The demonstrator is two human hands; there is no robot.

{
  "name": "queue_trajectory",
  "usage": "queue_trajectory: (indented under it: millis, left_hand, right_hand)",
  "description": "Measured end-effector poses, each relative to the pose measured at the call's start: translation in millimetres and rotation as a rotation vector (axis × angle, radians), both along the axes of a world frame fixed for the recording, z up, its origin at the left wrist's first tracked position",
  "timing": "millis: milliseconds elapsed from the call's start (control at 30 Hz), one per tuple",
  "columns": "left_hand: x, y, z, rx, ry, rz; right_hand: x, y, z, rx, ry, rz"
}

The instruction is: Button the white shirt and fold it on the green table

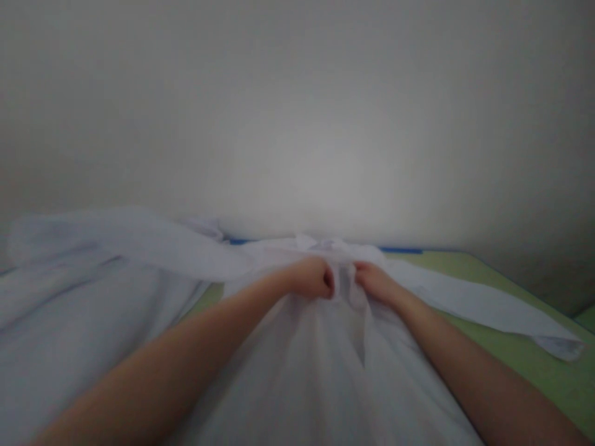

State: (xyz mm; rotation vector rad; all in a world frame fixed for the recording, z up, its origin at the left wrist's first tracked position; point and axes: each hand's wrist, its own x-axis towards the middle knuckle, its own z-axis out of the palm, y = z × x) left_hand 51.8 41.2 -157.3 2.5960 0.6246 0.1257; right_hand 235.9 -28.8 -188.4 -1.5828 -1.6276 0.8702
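A long-sleeved white shirt (307,359) lies spread in front of me, with its collar end toward the wall and its sleeves reaching out to both sides. My left hand (312,277) is closed on the cloth of the left front edge, just below the collar. Opposite it, my right hand (374,282) pinches the right front edge. Between the two hands the front is parted by a narrow gap. The picture is dim and blurred, so buttons cannot be made out.
More white cloth (69,347) is heaped at the left, partly under the left sleeve. Beneath the shirt is a green surface (548,378) with a blue edge (404,250) at the back. A plain pale wall (297,111) rises behind it.
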Motion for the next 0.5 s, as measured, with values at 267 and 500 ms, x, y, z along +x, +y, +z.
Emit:
queue_trajectory:
  millis: [267, 500]
  left_hand:
    - [-1.3, -5.2, 3.4, -0.084, 0.029, -0.016]
    - [-1.5, -5.5, 6.9, -0.042, 0.065, -0.072]
  right_hand:
    - [5.0, -1.1, 1.7, -0.07, 0.042, -0.072]
    - [18.3, -4.3, 3.2, -0.171, 0.137, -0.019]
